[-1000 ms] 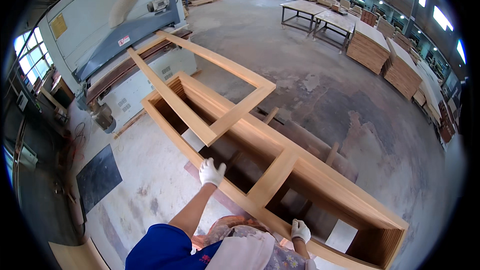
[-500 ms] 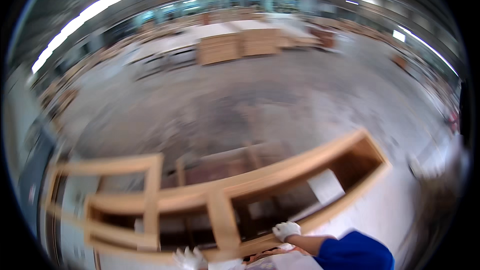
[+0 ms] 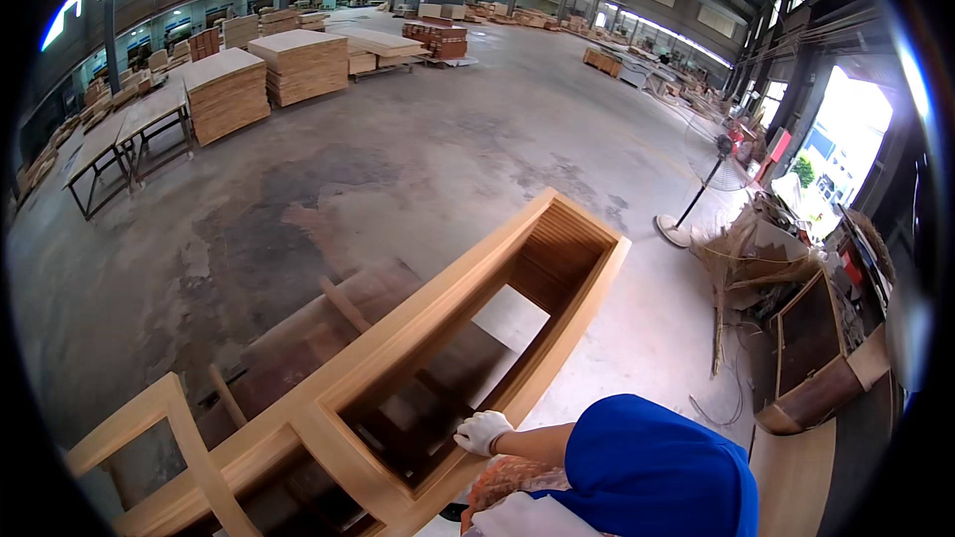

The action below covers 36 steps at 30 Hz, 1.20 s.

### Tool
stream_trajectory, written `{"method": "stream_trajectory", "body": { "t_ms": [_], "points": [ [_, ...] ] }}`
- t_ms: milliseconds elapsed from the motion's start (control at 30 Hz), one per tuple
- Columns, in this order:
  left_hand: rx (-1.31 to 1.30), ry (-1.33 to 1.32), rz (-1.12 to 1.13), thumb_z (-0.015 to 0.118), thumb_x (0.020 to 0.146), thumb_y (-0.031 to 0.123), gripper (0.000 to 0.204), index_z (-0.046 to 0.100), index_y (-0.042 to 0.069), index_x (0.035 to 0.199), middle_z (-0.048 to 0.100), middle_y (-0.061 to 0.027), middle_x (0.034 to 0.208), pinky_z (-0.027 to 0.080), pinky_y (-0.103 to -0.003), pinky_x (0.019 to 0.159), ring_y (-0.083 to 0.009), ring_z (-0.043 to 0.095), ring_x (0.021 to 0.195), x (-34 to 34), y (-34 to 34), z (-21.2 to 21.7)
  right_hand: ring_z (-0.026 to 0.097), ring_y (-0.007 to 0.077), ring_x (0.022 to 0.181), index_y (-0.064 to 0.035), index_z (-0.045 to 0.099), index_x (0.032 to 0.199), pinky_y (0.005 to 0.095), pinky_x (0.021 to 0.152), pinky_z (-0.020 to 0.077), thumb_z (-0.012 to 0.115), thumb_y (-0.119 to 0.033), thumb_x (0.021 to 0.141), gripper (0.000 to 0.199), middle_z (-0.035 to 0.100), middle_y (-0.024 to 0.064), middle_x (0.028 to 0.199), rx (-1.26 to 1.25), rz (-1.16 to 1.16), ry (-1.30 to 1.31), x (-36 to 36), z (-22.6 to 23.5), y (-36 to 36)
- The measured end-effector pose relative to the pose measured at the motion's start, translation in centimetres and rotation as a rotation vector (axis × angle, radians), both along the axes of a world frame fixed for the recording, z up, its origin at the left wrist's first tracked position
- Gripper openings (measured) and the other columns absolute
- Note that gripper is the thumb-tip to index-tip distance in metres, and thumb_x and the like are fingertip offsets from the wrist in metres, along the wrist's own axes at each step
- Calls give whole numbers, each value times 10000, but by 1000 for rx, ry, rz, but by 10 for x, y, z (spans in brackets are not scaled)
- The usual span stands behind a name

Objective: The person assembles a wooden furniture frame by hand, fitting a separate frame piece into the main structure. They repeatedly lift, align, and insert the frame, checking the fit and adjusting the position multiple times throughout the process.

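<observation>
A long wooden cabinet carcass (image 3: 448, 308), light brown with open compartments, runs slantwise from the lower left toward the middle. My right hand (image 3: 483, 433), in a white glove, has its fingers curled over the carcass's near edge beside the larger compartment. A bright white patch shows inside that compartment. My left hand is out of the picture. At the lower left a light wooden frame (image 3: 189, 438) overlaps the carcass's near-left part.
Beyond the carcass a dark reddish board (image 3: 298, 333) with wooden strips lies low. A standing fan (image 3: 696, 194) is at the right, near a heap of scrap (image 3: 771, 249). Stacks of wooden panels (image 3: 229, 99) stand at the far left, beside metal-legged tables (image 3: 149, 119).
My view has swung to the right, bringing in the fan and scrap heap. My left hand has gone out of view; my right hand is still on the carcass's near edge.
</observation>
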<state>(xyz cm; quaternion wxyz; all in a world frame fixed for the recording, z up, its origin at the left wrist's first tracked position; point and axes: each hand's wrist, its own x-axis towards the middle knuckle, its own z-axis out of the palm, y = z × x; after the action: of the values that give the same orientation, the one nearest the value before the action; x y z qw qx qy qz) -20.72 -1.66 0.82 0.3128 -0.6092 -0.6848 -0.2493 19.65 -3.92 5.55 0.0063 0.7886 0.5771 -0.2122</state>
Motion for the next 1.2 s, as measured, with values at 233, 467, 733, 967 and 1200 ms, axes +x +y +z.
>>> {"method": "stream_trajectory", "body": {
  "t_ms": [233,467,733,967,1200],
  "points": [
    [-15,79,-105,560,997,390,198,640,210,1022,645,-45,1095,405,-648,950,-378,589,1049,-2,-5,-4,681,332,920,-119,737,834,469,829,540,494,-398,944,386,723,126,906,7,-31,16,1,7,-5],
    [10,-152,-321,547,954,458,374,624,113,1079,634,-76,1072,424,-583,974,-370,590,1037,-1,17,-50,698,330,891,-114,751,835,461,808,553,476,-405,953,417,735,128,889,41,-18,16,1,2,1],
    [-48,-1237,-641,539,936,474,402,611,92,1039,618,-83,1034,440,-556,961,-352,588,1018,49,28,18,699,334,895,-120,758,823,460,804,556,473,-396,936,412,733,140,875,70,-26,35,6,0,-9],
    [370,-2260,-621,534,906,521,501,620,54,1064,625,-104,1043,441,-539,974,-353,589,1025,-3,66,148,689,316,916,-143,747,813,477,795,548,481,-413,929,397,737,100,953,51,33,47,2,10,-3],
    [299,-2164,-662,554,821,678,705,641,1,1001,614,-144,1000,441,-454,983,-298,573,1022,-51,73,162,698,315,865,-149,742,799,467,783,551,506,-418,918,377,738,104,886,94,7,-14,9,-2,-6]
  ]
}}
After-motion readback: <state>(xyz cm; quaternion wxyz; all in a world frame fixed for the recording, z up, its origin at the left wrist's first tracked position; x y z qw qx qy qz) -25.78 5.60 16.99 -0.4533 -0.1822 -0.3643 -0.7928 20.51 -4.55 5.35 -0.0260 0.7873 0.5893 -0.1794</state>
